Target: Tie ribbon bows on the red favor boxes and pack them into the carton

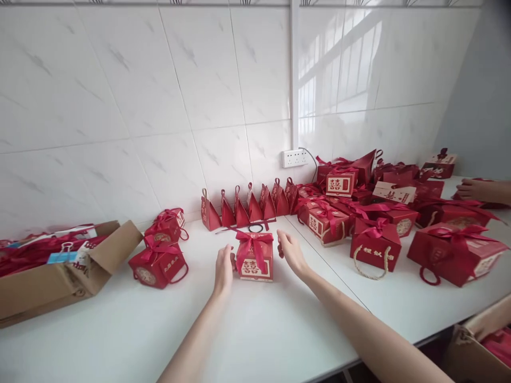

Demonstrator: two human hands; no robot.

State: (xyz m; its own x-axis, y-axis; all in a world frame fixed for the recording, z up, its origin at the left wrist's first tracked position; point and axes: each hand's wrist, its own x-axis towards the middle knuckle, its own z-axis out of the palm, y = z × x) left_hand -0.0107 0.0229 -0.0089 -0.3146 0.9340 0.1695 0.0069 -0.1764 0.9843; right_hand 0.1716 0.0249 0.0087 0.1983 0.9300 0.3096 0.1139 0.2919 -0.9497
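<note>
Bowed red box (255, 258) stands upright on the table (120, 335), front & centre, between both hands. L grip (224, 268) is right at its left side, fingers loosely bent; can't tell if it touches. R grip (292, 252) is just off the right side w/ a visible gap, fingers curled, nothing seen in it. So neither is visibly clamped on the box.

Main risk, prob.: uneven contact. If L pushes w/o R backing it, box could skid or twist on the smooth-looking tabletop. Squeezing too hard likely dents the walls, since it looks like thin card. Bow (255, 247) drapes over top & front; a finger snagging a tail might pull the knot loose or skew it.

Behind the box lie a dark ring (255, 228) & a loose ribbon strip (268, 222); shoving the box back could ride up on these or drag them along. Further back, the row of pointed red boxes (253, 210) stands close together by the wall, so one bump might topple several.

R side's tight too: rope-handled box (375, 244) sits beyond the R forearm, handle loop facing out, & a wide elbow swing might catch it. The pile (355, 197) behind looks loosely stacked; another person's hand (481, 191) is at its far end, so a nudge there could cause a slide.
</note>
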